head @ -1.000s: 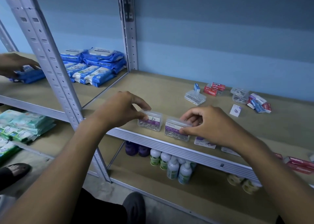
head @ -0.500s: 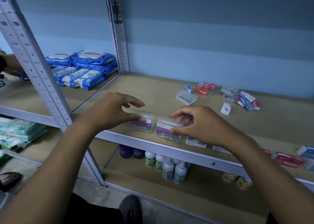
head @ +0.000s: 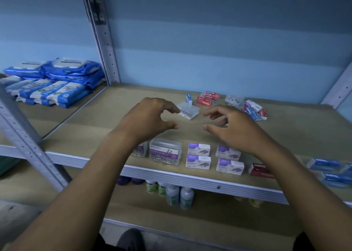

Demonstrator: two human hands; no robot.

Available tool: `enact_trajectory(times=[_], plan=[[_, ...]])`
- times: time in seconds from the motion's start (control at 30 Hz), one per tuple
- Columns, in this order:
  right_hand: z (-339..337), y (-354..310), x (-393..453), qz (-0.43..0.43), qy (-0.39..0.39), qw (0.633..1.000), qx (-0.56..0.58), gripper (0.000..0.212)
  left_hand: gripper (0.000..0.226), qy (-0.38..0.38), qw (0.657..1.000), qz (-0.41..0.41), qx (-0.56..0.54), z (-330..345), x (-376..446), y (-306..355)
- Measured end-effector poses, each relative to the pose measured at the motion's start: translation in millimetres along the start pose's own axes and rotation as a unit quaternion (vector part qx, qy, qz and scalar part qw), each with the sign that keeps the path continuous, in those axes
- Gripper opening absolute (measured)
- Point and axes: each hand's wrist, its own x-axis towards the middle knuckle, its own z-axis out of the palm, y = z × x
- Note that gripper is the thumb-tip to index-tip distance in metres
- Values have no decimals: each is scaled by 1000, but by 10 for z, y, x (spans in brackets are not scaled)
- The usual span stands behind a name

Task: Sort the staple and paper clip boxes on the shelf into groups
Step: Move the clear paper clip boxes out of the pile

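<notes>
Two clear paper clip boxes stand at the shelf's front edge: one (head: 165,154) in full view, the other (head: 140,150) partly behind my left forearm. Right of them lie several purple-and-white staple boxes (head: 198,149), then a red staple box (head: 259,170) and blue staple boxes (head: 323,164). My left hand (head: 150,117) and my right hand (head: 231,126) hover above the shelf board (head: 106,117), fingers loosely curled, holding nothing. Further back lie a clear box (head: 188,110), a small blue box (head: 189,98), red staple boxes (head: 207,98), another clear box (head: 234,100) and mixed boxes (head: 255,110).
Blue wipe packs (head: 51,83) fill the neighbouring shelf on the left, beyond a grey upright post (head: 102,35). Small bottles (head: 180,196) stand on the lower shelf. A second post (head: 26,140) crosses at the left front. The blue wall closes the back.
Both hands have let go of the two paper clip boxes at the front edge and lifted away toward the back of the shelf. The view has shifted, showing more boxes on the right.
</notes>
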Motion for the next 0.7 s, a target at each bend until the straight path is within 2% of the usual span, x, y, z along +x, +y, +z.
enact_trajectory(times=[0.13, 0.33, 0.57, 0.7], plan=[[-122, 245, 132, 26, 27, 999, -21, 36, 44, -17, 1000, -9, 19, 172, 260, -4], [-368, 617, 636, 55, 35, 990, -122, 46, 42, -74, 996, -20, 46, 286, 714, 108], [-486, 834, 1128, 100, -20, 974, -205, 75, 58, -122, 987, 7, 107, 467, 1080, 5], [-416, 882, 1292, 109, -44, 961, -252, 78, 62, -131, 985, 3, 113, 539, 1175, -7]])
